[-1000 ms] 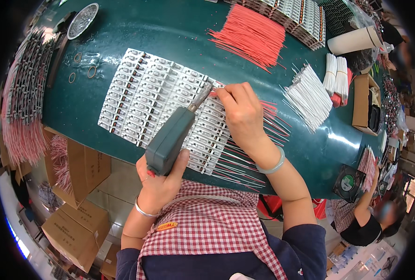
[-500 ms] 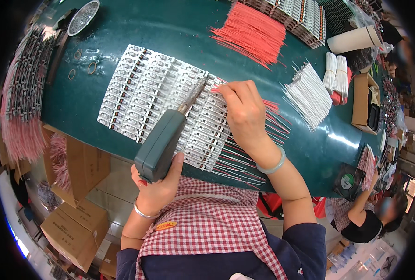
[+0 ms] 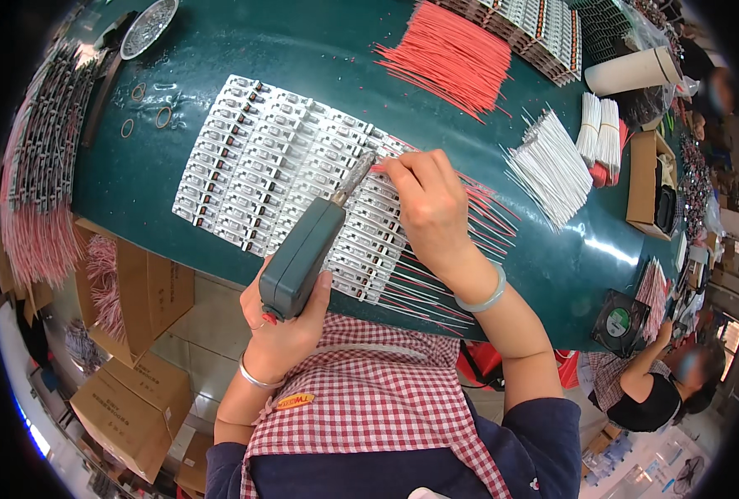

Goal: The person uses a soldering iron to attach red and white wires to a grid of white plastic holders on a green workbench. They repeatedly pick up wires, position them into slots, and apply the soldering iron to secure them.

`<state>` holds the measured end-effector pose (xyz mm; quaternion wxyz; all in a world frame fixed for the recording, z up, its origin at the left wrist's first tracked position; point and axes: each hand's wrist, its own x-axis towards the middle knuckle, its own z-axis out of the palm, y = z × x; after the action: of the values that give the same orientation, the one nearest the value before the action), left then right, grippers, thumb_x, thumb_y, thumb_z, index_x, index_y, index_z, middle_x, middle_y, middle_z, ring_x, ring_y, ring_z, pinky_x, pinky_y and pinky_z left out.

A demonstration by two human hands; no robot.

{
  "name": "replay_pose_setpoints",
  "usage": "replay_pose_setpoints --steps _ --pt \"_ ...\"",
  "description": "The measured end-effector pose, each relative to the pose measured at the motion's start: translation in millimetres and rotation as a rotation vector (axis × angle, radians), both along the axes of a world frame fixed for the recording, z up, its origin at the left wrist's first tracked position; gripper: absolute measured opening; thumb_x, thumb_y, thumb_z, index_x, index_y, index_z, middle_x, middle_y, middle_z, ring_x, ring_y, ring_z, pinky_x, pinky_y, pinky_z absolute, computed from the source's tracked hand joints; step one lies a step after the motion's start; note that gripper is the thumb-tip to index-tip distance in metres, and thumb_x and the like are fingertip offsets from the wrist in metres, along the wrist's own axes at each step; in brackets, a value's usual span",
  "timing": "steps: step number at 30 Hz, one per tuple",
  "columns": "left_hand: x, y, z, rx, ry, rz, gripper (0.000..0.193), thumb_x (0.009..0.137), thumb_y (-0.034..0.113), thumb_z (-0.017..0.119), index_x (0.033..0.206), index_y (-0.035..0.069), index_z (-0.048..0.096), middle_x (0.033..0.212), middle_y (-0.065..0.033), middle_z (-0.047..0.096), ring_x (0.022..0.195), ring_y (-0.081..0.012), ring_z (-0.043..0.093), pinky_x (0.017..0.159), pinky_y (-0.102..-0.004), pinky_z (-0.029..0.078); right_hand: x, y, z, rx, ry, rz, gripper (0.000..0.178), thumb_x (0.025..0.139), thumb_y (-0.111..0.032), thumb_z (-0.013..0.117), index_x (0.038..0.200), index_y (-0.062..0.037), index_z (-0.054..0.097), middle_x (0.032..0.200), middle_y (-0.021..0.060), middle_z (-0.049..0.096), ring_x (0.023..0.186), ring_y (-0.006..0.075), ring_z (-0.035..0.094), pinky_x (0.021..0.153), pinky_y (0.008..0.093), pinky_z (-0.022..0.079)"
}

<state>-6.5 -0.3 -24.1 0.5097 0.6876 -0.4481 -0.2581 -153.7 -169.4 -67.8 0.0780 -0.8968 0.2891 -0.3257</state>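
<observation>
While left hand (image 3: 290, 339) grips dark-green pistol-shaped tool (image 3: 304, 254) | right hand (image 3: 432, 204) pinches thin red wire (image 3: 378, 168), far right on white gridded panel (image 3: 293, 170) | unsteady aim could skid grey metal tip (image 3: 355, 178) into right hand.

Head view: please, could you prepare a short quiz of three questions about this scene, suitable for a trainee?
1. Which grip holds the soldering gun?
2. True or false: the loose white wire pile lies to the right of the soldering gun.
3. Choose where the right grip is: A) over the metal bowl; B) close to the soldering gun's tip; C) inside the cardboard box.

Key: 1. The left grip. 2. True. 3. B.
</observation>
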Motion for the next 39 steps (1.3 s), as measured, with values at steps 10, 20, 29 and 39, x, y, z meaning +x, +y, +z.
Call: replay_pose_setpoints --steps 10,20,29,39 --pt "0 -1 0 0.071 -0.003 -0.015 0.014 0.082 -0.002 0.074 0.093 -0.002 0.065 0.075 -0.0042 0.061 0.061 -0.0097 0.054 0.056 -0.0246 0.044 3 3 5 0.037 0.017 -0.034 0.028 0.07 0.006 0.063 0.097 0.0009 0.067 0.089 0.01 0.06 0.081 0.0265 0.058 0.068 0.0368 0.05" --pt "-2 11 6 0.127 0.087 0.118 0.011 0.084 0.005 0.075 0.092 -0.001 0.071 0.074 -0.0049 0.069 0.061 -0.0094 0.06 0.058 -0.0246 0.049 3 2 2 -0.004 0.023 -0.021 0.022 0.07 0.001 0.065 0.093 0.004 0.067 0.087 0.0102 0.057 0.081 0.0257 0.055 0.068 0.0352 0.049" --pt "-2 14 13 0.082 0.095 0.138 0.012 0.083 0.003 0.077 0.093 -0.001 0.071 0.078 -0.004 0.07 0.064 -0.0072 0.06 0.059 -0.0244 0.049 1 8 4 0.009 -0.012 -0.035 0.024 0.073 -0.001 0.065 0.096 0.0016 0.067 0.09 0.0096 0.06 0.083 0.0253 0.057 0.07 0.0363 0.048" --pt "0 14 4 -0.004 0.037 0.031 0.017 0.079 -0.004 0.075 0.094 -0.004 0.068 0.084 -0.0079 0.068 0.067 -0.0129 0.062 0.06 -0.0246 0.049 -1 17 -2 0.034 -0.02 -0.023 0.025 0.072 0.0 0.065 0.096 0.001 0.067 0.091 0.0092 0.062 0.083 0.0252 0.058 0.07 0.0359 0.049"
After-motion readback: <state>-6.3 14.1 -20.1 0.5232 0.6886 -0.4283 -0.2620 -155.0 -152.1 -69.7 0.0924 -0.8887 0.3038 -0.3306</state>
